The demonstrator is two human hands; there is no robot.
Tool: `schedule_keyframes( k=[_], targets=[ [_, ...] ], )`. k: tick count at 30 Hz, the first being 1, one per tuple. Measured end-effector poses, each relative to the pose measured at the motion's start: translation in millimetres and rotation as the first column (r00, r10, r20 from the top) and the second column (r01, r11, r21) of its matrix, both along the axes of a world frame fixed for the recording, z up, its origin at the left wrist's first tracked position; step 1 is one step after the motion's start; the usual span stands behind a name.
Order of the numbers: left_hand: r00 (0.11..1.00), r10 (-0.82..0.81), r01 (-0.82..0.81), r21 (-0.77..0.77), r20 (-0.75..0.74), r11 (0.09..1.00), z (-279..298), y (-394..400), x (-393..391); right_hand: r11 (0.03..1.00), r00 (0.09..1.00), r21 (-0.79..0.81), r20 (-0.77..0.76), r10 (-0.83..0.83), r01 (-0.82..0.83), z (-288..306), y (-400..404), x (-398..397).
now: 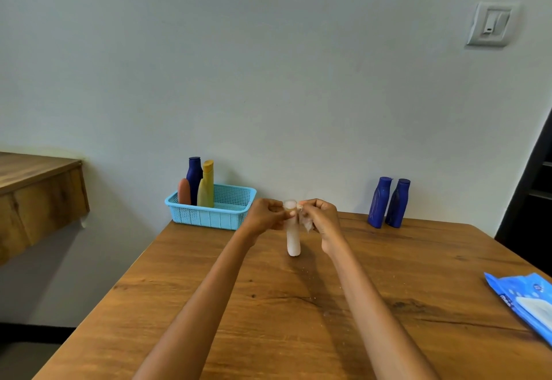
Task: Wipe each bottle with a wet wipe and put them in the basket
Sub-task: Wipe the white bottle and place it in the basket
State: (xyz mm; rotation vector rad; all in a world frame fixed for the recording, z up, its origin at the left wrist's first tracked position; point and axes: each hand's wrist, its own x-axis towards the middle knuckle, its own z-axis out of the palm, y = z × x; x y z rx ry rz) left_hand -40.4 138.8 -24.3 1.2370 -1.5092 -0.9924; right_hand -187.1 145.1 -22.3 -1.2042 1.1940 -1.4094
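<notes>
A pale pink-white bottle (293, 240) stands upright in the middle of the wooden table (268, 305). My left hand (264, 215) pinches it near its top. My right hand (321, 219) grips a crumpled white wet wipe (306, 222) pressed against the bottle's upper right side. The light blue basket (209, 218) sits at the table's far left corner with a dark blue bottle (193, 178), a yellow bottle (206, 187) and a small orange-pink bottle (184, 191) upright in it. Two more dark blue bottles (379, 201) (398, 203) stand at the far right by the wall.
A blue pack of wet wipes (525, 302) lies at the table's right edge. A wooden shelf (35, 197) juts out at the left, apart from the table. A wall runs behind the table, with a dark doorway at the right.
</notes>
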Motion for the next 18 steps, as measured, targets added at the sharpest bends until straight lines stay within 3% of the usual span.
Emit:
schedule_keyframes(
  k=[3,6,9,14,18],
  targets=[
    [0.997,-0.026,0.028,-0.029,0.066,0.999,-1,-2,5,0.998,0.996,-0.058,0.084,-0.015,0.020,0,0,-1],
    [0.993,0.001,0.009,-0.084,0.121,0.996,-4,-3,9,0.997,0.996,-0.063,0.066,0.053,-0.049,0,0,1],
    [0.992,-0.081,0.089,-0.080,0.098,0.993,-6,-1,0,0.998,0.994,-0.053,0.103,0.021,-0.015,0,0,0],
    [0.999,0.036,-0.031,-0.150,0.029,0.988,-6,-2,-13,0.999,0.989,-0.020,0.148,-0.023,0.027,1,-3,-8],
    [0.998,-0.033,0.038,-0.110,0.052,0.993,-7,-1,-9,1.000,0.985,0.011,0.172,-0.008,0.007,0,-3,-8]
  ],
)
